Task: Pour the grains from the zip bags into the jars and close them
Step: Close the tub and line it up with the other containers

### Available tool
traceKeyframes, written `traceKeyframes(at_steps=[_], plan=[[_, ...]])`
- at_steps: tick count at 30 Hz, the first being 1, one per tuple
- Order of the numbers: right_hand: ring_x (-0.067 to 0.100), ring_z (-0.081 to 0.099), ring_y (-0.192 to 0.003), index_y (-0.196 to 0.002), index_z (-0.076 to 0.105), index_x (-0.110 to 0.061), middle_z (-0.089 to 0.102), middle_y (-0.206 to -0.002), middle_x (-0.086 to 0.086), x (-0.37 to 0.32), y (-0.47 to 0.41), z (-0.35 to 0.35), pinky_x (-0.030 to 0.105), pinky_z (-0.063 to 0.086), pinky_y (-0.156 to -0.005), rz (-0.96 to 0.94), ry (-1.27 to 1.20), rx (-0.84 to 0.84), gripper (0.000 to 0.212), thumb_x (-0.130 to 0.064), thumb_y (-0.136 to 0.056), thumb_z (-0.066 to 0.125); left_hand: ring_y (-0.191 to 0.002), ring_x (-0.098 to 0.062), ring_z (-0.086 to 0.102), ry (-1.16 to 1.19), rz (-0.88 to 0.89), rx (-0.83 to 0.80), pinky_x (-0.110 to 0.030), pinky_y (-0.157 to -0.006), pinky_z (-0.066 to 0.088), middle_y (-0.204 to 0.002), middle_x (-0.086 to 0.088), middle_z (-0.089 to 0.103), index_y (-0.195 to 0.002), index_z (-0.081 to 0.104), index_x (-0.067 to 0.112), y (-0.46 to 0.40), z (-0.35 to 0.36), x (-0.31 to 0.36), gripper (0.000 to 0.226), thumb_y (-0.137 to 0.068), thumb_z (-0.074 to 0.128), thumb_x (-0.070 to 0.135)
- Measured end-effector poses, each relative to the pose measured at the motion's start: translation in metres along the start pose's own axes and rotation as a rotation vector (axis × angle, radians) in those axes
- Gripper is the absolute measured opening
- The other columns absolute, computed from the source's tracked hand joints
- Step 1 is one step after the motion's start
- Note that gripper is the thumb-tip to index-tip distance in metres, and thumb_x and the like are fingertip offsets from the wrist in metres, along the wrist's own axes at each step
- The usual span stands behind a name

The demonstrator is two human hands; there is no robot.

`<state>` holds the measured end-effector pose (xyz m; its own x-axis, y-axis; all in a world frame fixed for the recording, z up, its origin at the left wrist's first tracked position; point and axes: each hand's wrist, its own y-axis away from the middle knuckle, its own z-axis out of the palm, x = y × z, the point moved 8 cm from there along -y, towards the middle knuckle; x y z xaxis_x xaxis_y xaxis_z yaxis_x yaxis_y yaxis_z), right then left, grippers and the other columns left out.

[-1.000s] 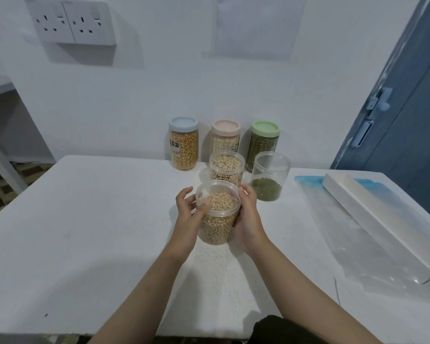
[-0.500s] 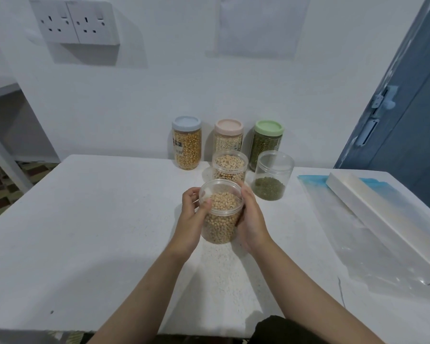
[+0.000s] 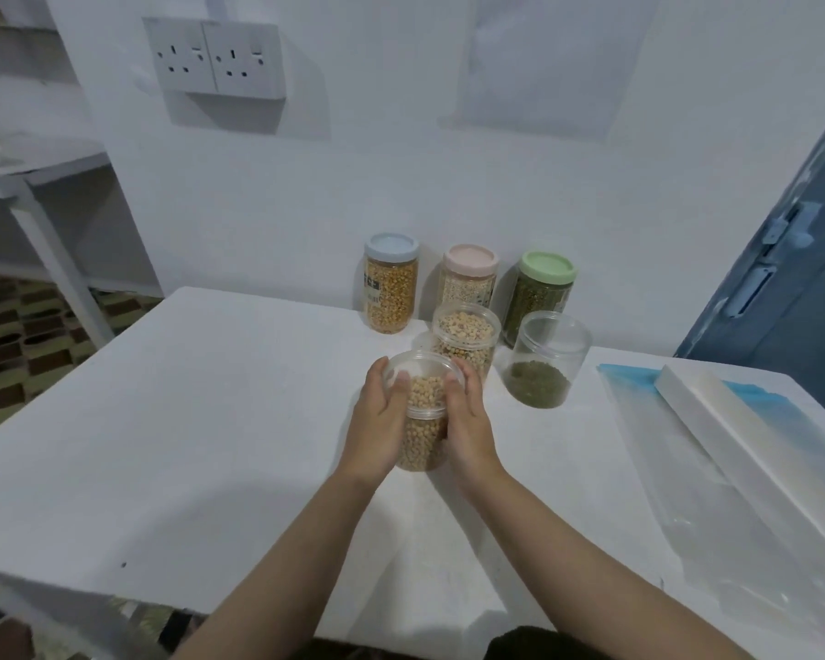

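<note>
A clear jar of pale round beans [image 3: 422, 433] stands on the white table [image 3: 210, 421] in front of me, with no lid on it. My left hand [image 3: 382, 421] grips its left side and my right hand [image 3: 467, 421] grips its right side. Just behind it stands a second lidless jar of mixed beans [image 3: 465, 340]. To its right is a lidless jar [image 3: 546, 359] with a low layer of green grains. Clear zip bags with a blue strip [image 3: 753, 469] lie flat at the right.
Three lidded jars line the wall: a blue-lidded jar [image 3: 391, 290], a pink-lidded jar [image 3: 469, 276] and a green-lidded jar [image 3: 541, 292]. A long white box [image 3: 758, 435] lies on the bags. A blue door [image 3: 791, 288] is at the right, a white shelf [image 3: 44, 192] at the left.
Both hands have closed in further around the bean jar, covering more of its sides. The camera view has shifted, and the jar stays on the table.
</note>
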<state>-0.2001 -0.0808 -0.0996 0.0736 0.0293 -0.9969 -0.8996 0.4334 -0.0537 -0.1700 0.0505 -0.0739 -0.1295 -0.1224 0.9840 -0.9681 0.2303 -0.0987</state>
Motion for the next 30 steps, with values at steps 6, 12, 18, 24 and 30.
traceKeyframes(at_steps=[6, 12, 18, 24, 30], plan=[[0.015, 0.049, -0.120, -0.144, 0.039, -0.017, 0.051, -0.130, -0.002, -0.018, -0.030, 0.035, 0.026, 0.039, -0.097, -0.076, 0.162, 0.005, 0.040, -0.028, -0.106, 0.043, -0.119, -0.016, 0.052, -0.055, -0.030, -0.005, -0.032, -0.099, 0.042, -0.127, 0.003, 0.053, -0.143, 0.038, 0.022, -0.045, -0.031, -0.010, 0.040, -0.104, 0.043, 0.032], [0.018, 0.056, -0.104, -0.126, 0.047, -0.023, 0.060, -0.113, -0.001, -0.024, -0.076, 0.062, 0.032, 0.044, -0.091, -0.082, 0.326, 0.039, 0.023, -0.026, -0.103, 0.045, -0.121, -0.022, 0.055, -0.196, -0.051, -0.069, -0.045, -0.105, 0.043, -0.133, -0.003, 0.058, -0.141, 0.042, 0.023, -0.107, -0.052, -0.015, 0.052, -0.095, 0.047, 0.046], [0.013, 0.056, -0.101, -0.126, 0.053, -0.013, 0.060, -0.109, -0.004, -0.038, -0.094, 0.069, 0.023, 0.038, -0.083, -0.166, 0.410, 0.130, 0.024, -0.018, -0.103, 0.048, -0.129, -0.024, 0.046, -0.332, 0.076, -0.105, -0.026, -0.098, 0.034, -0.141, -0.011, 0.049, -0.143, 0.041, 0.007, -0.142, -0.051, -0.001, 0.045, -0.102, 0.048, 0.023], [0.018, 0.044, -0.130, -0.147, 0.038, -0.009, 0.047, -0.145, 0.006, -0.083, -0.098, 0.068, 0.010, 0.025, -0.097, -0.448, 0.807, 0.164, 0.044, -0.017, -0.105, 0.042, -0.134, -0.027, 0.033, -0.583, 0.419, 0.093, -0.043, -0.110, 0.033, -0.142, -0.009, 0.047, -0.141, 0.045, 0.010, -0.162, -0.047, 0.038, 0.051, -0.095, 0.057, 0.028], [0.036, 0.034, -0.141, -0.147, 0.040, -0.004, 0.041, -0.149, 0.019, -0.122, -0.148, 0.036, 0.048, 0.030, -0.116, -0.512, 1.212, 0.279, 0.053, -0.022, -0.098, 0.054, -0.142, -0.033, 0.023, -0.644, 0.474, 0.077, -0.049, -0.113, 0.029, -0.151, -0.009, 0.039, -0.145, 0.043, 0.013, -0.207, -0.014, 0.078, 0.055, -0.093, 0.059, 0.022]])
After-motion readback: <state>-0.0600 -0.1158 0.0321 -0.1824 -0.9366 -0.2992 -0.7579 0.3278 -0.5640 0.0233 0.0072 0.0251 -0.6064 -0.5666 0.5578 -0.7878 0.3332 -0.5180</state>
